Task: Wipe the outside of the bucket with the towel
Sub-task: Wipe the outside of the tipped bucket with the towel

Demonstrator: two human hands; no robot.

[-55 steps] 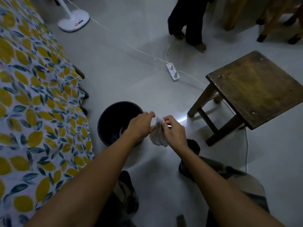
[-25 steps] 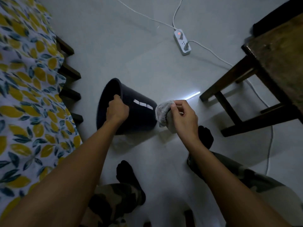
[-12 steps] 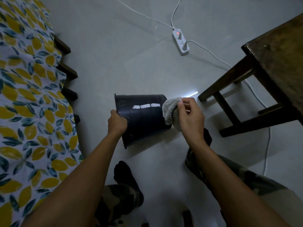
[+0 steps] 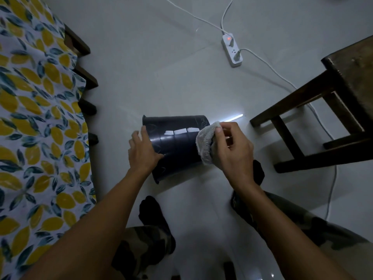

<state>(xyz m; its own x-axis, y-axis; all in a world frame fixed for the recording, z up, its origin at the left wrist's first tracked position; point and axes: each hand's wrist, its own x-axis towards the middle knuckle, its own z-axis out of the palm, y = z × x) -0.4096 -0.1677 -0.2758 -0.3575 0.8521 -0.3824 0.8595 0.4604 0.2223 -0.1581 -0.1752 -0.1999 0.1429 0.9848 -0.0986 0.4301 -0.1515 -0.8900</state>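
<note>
A dark plastic bucket (image 4: 177, 142) lies tipped on its side on the pale floor, mouth to the left and base to the right. My left hand (image 4: 142, 150) grips its rim end and holds it steady. My right hand (image 4: 232, 150) is closed on a bunched white towel (image 4: 205, 144), which presses against the bucket's outer wall near the base. The inside of the bucket is hidden.
A bed with a lemon-print sheet (image 4: 36, 122) fills the left side. A dark wooden stool (image 4: 323, 118) stands at the right. A white power strip (image 4: 232, 50) with cables lies on the floor beyond. My knees in camouflage trousers (image 4: 145, 249) are below.
The bucket went from upright to lying sideways, held by my left hand. My right hand brought the towel onto the outer wall near the base.
</note>
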